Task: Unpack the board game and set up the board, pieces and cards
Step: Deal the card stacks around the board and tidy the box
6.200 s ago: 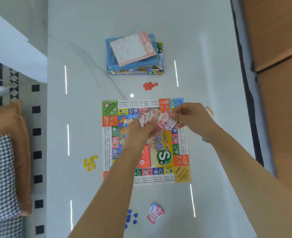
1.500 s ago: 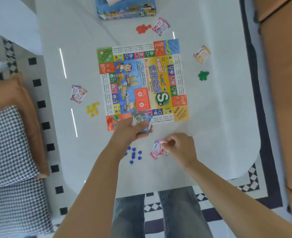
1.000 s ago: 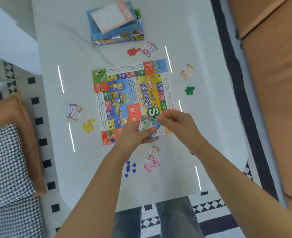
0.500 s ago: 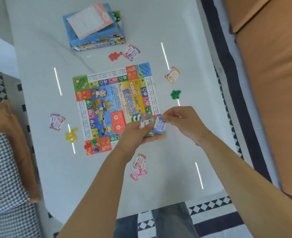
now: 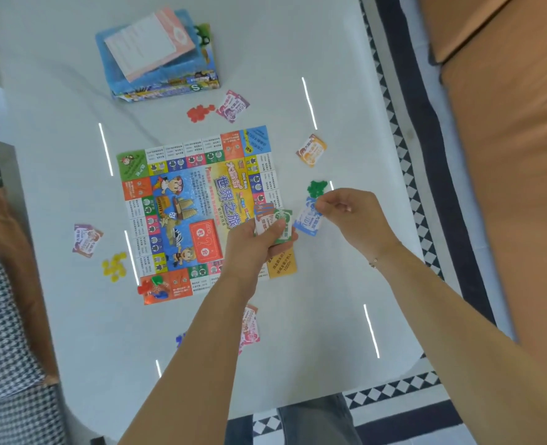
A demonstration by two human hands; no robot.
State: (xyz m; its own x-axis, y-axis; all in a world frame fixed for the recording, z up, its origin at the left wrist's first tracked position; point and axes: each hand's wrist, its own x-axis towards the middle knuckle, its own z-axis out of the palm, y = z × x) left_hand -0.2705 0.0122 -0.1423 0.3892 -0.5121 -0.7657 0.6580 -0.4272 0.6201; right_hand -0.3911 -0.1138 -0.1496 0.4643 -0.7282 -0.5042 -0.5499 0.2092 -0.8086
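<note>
Board [image 5: 198,216] laid, tokens and note piles around it. Your left hand [image 5: 259,244] grips the remaining notes [image 5: 273,221]; right hand [image 5: 349,216] pinches a blue note [image 5: 309,221] toward 3 o'clock.

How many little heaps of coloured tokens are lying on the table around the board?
4: red beyond the board, green to its right, yellow to its left, blue nearest the person, mostly hidden by the left arm.

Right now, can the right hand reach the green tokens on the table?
Probably yes: the right hand, pinching a blue card, is just beside the green tokens, with nothing between, but must free its fingers first.
</note>
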